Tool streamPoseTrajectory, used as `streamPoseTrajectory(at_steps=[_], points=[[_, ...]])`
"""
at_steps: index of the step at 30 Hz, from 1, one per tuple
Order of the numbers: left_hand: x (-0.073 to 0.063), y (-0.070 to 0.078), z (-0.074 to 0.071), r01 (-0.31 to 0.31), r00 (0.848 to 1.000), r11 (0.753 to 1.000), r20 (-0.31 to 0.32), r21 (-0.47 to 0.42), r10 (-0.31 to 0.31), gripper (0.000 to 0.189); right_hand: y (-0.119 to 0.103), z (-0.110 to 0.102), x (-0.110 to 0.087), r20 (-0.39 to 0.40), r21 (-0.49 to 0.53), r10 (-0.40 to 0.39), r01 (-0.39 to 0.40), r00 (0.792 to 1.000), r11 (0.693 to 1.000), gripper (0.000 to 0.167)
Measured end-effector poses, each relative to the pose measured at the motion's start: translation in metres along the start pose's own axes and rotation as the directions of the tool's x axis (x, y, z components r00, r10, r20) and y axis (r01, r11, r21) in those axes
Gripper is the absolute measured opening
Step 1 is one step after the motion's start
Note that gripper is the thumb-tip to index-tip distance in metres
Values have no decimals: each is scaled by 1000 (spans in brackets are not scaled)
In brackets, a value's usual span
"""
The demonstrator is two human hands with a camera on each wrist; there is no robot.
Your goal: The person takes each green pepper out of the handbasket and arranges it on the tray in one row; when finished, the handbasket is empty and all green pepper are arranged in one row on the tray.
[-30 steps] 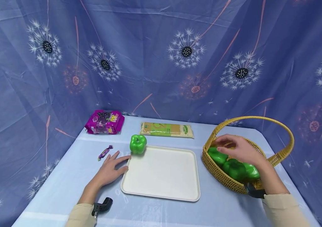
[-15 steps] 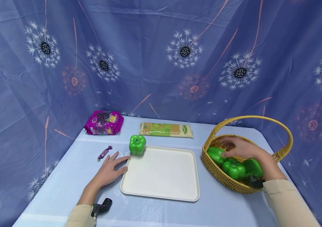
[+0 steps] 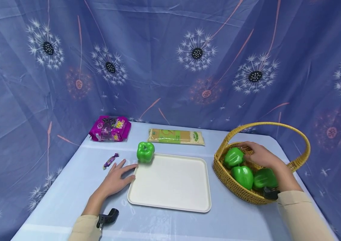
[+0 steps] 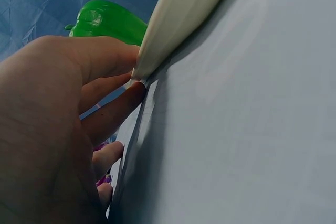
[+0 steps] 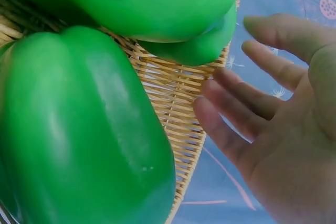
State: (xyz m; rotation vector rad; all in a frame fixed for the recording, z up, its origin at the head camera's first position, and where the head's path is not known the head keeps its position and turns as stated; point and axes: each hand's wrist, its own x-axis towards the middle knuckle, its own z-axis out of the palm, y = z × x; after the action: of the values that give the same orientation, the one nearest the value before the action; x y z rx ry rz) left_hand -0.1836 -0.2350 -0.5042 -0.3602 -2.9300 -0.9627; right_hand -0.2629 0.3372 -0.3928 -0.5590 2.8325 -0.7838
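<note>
In the head view, my left hand (image 3: 114, 180) rests by the left edge of a cream tray (image 3: 170, 184), with fairly straight fingers. The left wrist view shows thumb and finger touching the tray's rim (image 4: 176, 22). Just beyond that hand, a green bell pepper (image 3: 145, 152) stands against the tray's corner. On the right, my right hand (image 3: 260, 155) reaches over a wicker basket (image 3: 230, 185), beside several green bell peppers (image 3: 242, 176). In the right wrist view, the right hand (image 5: 283, 98) has spread fingers and grips nothing, apart from the nearest bell pepper (image 5: 86, 129).
A purple wrapped candy (image 3: 111, 161) lies left of the tray. At the back are a magenta snack bag (image 3: 110, 129) and a long packet of noodles (image 3: 176, 136). The basket's tall handle (image 3: 266, 124) arches over the right hand. A blue dandelion-print cloth (image 3: 152, 67) hangs behind.
My right hand has shifted right and down into the basket. The bell peppers there have moved, the far one upward and turned. My left hand and the tray have stayed in place.
</note>
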Motion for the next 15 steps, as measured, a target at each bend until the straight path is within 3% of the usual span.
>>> streamPoseTrajectory(at_steps=[7, 15], points=[[1, 0, 0, 1, 1000, 1000, -2, 4, -1, 46, 4, 2, 4, 34, 62, 75, -77, 997, 995, 58], [1, 0, 1, -10, 1000, 1000, -3, 0, 10, 45, 12, 11, 15, 77, 39, 124, -127, 989, 991, 71]])
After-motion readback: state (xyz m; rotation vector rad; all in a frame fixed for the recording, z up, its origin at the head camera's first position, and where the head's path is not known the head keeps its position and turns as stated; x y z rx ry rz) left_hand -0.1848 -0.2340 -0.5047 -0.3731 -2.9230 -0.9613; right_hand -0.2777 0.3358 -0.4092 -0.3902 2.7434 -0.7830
